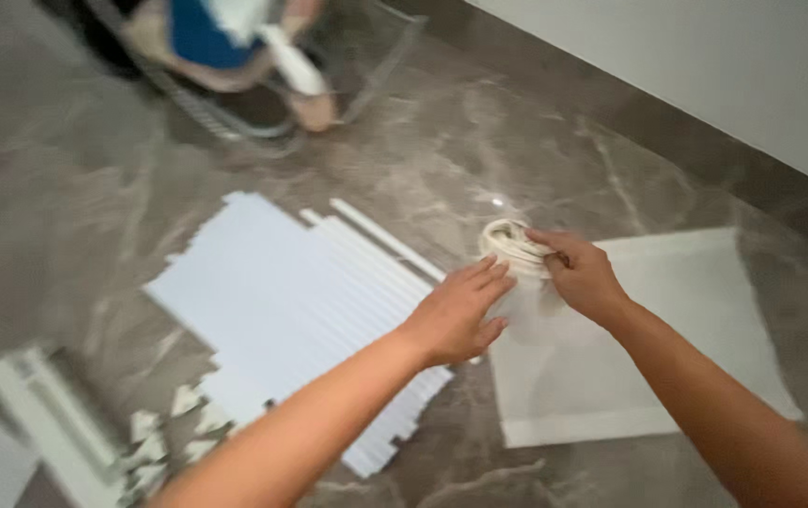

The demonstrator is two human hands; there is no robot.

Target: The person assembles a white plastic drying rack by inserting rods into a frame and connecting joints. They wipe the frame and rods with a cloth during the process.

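The right hand is pinching a small white coiled bundle of cord just beside the flat white rectangular sheet on glossy brown marble floor. The left hand, fingers spread flat and holding nothing, is touching the bundle's near side, with ribbed white slats lying left of the sheet.

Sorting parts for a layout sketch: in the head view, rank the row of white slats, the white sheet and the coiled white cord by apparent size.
1. Row of white slats and white sheet: look alike, cannot rank.
2. Coiled white cord: clearly smallest, pinched by right hand.

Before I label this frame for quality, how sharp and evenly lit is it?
Head view: motion blur throughout, worst at the top edge; both hands stay readable, the right hand gripping a white coiled bundle, the left hand beside it; a small glare spot on the glossy floor.
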